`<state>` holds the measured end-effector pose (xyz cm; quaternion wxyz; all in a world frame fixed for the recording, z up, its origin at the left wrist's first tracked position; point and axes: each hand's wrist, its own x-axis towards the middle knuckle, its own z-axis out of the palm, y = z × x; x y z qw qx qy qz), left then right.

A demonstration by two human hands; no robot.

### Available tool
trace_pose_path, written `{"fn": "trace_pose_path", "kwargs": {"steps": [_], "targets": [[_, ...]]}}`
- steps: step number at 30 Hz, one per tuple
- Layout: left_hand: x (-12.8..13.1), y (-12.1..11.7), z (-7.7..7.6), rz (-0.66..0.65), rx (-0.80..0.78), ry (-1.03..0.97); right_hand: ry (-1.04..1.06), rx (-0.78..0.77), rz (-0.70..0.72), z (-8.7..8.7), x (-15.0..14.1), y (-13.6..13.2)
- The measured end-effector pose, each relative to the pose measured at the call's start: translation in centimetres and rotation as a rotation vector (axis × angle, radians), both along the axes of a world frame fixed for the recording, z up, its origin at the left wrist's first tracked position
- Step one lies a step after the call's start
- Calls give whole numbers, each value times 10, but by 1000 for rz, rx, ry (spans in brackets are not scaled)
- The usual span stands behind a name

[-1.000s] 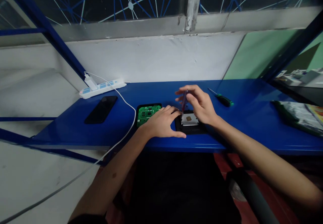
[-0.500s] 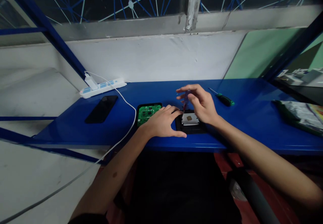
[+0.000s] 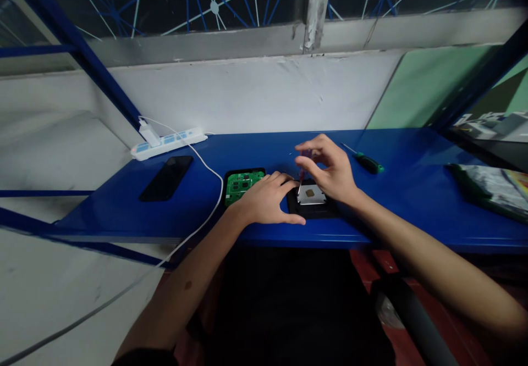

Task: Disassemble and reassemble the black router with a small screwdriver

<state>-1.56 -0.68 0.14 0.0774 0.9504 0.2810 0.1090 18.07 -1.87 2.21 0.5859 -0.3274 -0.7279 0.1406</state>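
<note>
Here, the right hand (image 3: 329, 169) arches, fingers pinching a slightly tilted screwdriver (image 3: 306, 154) over a black case (image 3: 315, 211) near the table (image 3: 416, 201)'s front edge; the left hand (image 3: 266, 198) lies palm-down, thumb spread wide.

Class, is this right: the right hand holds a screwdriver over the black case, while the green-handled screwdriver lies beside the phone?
Not quite: the head view shows the green-handled screwdriver to the right of the right hand, well away from the phone. The rest stands.
</note>
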Motion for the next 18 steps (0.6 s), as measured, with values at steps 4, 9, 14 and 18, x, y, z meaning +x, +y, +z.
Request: {"fn": "trace_pose_path", "kwargs": {"steps": [4,9,14,18], "targets": [[0,0,0,-2,5,-7,35,-71,81,1,1,-3],[0,0,1,-6,0,-12,9,-59,91,0,3,-2],[0,0,0,-6,10,-11,-31,41,-39,0,1,0],[-1,0,-2,-5,18,-3,32,-12,-52,1,0,-4]]}}
